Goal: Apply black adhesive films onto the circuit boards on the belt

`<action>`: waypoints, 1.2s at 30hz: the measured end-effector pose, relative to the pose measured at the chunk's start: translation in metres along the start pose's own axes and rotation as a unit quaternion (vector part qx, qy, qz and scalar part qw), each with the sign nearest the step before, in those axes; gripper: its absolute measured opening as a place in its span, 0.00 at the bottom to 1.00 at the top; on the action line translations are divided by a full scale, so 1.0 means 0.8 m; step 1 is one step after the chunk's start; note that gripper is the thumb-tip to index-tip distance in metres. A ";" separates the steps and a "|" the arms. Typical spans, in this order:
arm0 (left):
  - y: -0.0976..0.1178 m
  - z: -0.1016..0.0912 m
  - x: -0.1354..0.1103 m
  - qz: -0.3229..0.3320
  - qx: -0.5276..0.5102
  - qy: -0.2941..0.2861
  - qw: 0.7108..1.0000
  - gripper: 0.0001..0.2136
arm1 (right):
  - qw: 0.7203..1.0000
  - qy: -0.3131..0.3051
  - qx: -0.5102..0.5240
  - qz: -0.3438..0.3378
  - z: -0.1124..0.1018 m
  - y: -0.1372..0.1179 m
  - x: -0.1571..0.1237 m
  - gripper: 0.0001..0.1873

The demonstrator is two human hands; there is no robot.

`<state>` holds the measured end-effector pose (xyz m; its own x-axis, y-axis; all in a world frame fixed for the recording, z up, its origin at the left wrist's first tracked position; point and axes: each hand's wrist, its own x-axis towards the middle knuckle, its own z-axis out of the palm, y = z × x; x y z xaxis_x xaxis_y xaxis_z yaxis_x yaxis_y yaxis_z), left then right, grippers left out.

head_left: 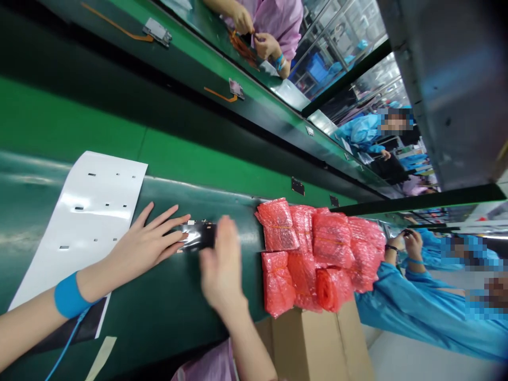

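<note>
My left hand (145,248), with a blue wrist strap (69,295) on its wrist, lies with fingers spread. Its fingertips touch the near end of a flat black panel in shiny plastic film (198,235). My right hand (221,264) is blurred by motion, close over the panel's far end. Its fingers look held together, and what they touch cannot be told. A white sheet with small dark slots (81,211) lies on the dark green belt (138,312) behind my left hand.
A stack of red bubble-wrap bags (313,248) sits on a cardboard box (313,344) just beyond my right hand. Across the line, a co-worker's hands in a pink sleeve (254,32) hold an orange flex part. People in blue gowns (420,301) work at the far end.
</note>
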<state>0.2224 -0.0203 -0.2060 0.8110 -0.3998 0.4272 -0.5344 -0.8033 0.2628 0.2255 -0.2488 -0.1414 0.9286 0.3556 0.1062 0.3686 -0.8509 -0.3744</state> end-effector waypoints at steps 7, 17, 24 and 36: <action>-0.011 -0.001 -0.004 0.050 0.033 0.011 0.998 0.13 | 0.986 -0.118 -0.071 -0.092 0.059 -0.013 -0.011 0.45; 0.050 -0.011 -0.002 -0.003 -0.022 -0.011 1.000 0.31 | 0.984 -0.112 -0.059 -0.128 0.046 0.009 -0.023 0.49; 0.043 0.002 -0.011 -0.032 0.001 0.005 0.999 0.25 | 0.975 -0.115 -0.057 -0.180 0.038 0.035 0.006 0.31; -0.017 -0.049 -0.056 -0.116 0.194 0.089 0.970 0.37 | 0.967 -0.083 -0.072 -0.228 -0.048 0.045 0.171 0.40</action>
<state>0.1844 0.0260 -0.1950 0.8265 -0.1334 0.5469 -0.1841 -0.9821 0.0388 0.3675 -0.2456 -0.1051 0.6524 0.7540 0.0764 0.7519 -0.6313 -0.1901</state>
